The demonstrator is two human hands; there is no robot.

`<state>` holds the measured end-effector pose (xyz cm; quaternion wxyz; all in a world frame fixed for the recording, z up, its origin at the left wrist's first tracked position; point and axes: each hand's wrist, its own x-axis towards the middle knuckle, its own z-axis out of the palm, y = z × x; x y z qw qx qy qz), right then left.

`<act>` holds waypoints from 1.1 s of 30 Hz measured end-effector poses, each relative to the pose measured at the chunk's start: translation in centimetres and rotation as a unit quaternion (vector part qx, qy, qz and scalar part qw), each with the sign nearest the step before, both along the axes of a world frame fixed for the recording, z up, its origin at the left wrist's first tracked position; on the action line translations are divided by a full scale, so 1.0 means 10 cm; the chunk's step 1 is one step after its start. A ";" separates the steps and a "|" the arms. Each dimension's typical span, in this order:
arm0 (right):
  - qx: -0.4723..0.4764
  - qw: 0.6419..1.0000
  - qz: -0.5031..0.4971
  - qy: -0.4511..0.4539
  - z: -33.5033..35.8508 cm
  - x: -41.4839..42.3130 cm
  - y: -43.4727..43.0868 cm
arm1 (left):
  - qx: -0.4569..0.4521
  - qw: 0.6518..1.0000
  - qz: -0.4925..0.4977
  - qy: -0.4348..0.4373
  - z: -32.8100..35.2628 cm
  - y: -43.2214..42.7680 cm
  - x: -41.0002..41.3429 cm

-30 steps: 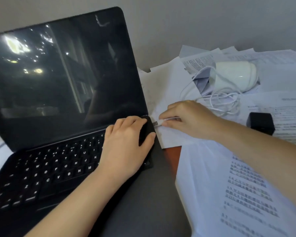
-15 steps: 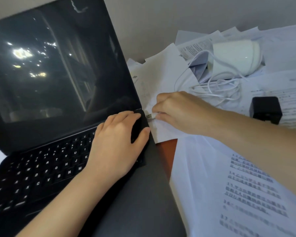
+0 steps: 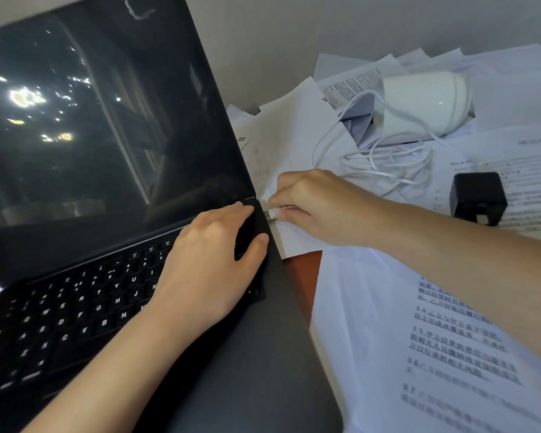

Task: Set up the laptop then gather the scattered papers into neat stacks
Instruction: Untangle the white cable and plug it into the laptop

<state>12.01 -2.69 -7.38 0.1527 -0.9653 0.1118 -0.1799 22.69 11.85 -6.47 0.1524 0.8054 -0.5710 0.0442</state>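
Note:
An open black laptop with a dark screen fills the left half of the view. My left hand rests on the keyboard's far right corner, fingers over the edge by the hinge. My right hand pinches the white cable plug right at the laptop's right side near the hinge. The white cable trails back in loose coils over the scattered papers that cover the desk to the right.
A white rounded device lies on its side among the papers at the back right. A small black charger cube stands on a printed sheet at the right. A strip of red-brown desk shows beside the laptop. A grey wall runs behind.
My right hand has moved left with the plug until its tip meets the laptop's side. My left hand has kept its place on the keyboard corner. The camera has come closer.

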 end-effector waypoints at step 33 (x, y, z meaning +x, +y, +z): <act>0.145 0.984 -0.088 -0.060 -0.01 0.07 0.13 | 0.047 0.997 -0.063 0.022 0.11 0.08 0.15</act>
